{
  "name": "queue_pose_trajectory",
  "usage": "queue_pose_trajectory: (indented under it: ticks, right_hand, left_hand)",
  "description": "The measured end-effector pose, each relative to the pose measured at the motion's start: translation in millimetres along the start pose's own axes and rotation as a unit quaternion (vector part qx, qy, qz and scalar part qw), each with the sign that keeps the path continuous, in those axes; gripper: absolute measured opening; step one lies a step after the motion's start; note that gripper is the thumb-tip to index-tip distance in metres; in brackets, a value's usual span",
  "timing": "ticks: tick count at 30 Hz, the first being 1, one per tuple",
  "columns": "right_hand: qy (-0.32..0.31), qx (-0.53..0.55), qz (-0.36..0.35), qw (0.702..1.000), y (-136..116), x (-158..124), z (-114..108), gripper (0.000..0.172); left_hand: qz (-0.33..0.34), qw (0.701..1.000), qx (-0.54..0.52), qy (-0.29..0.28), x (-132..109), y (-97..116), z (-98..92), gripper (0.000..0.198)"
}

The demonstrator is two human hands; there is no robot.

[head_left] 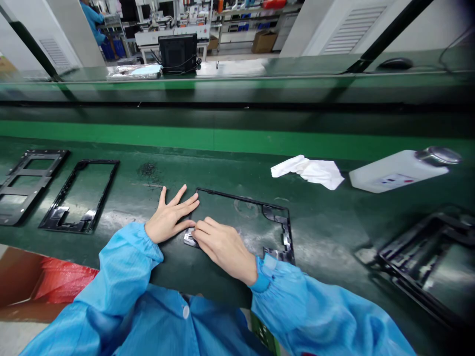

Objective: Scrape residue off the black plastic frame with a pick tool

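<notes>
A thin black rectangular frame (245, 200) lies flat on the green bench in front of me, with dark shiny pieces at its right end. My left hand (172, 215) rests on its left end, fingers spread wide. My right hand (222, 244) is closed, its fingertips pressed together at the frame's lower left corner, beside a small silvery patch (190, 238). Whatever those fingertips hold, if anything, is hidden beneath them. The right hand and sleeve also cover part of the frame's near edge.
Left of me lie another black frame (111, 179) and a grey-black plate with openings (36, 184). Small black scraps (147, 170) sit beyond my left hand. To the right are a crumpled white cloth (309, 170), a white bottle (397, 171) and stacked black frames (415, 259).
</notes>
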State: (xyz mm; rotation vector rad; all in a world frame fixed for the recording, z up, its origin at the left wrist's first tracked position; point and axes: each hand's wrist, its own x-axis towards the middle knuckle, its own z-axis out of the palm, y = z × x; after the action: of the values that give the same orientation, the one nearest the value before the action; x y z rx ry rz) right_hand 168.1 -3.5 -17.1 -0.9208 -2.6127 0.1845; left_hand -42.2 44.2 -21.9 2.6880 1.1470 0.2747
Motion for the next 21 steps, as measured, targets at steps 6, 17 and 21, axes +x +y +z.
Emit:
queue_pose_trajectory:
  ticks: [6,17,21]
  right_hand:
    - [0.000,0.001,0.000,1.000,-0.5,0.6,2.4,0.018]
    - [0.001,0.030,-0.008,1.000,2.1,4.6,0.4,0.028]
    - [0.056,0.025,-0.020,0.998,9.7,-8.9,9.6,0.036]
  left_hand:
    - [-0.008,1.000,-0.001,-0.008,0.1,0.4,0.3,0.055]
    - [-0.017,1.000,-0.001,0.001,2.3,-0.9,5.8,0.054]
    - [-0.033,0.999,0.009,-0.008,3.5,4.9,7.3,0.054]
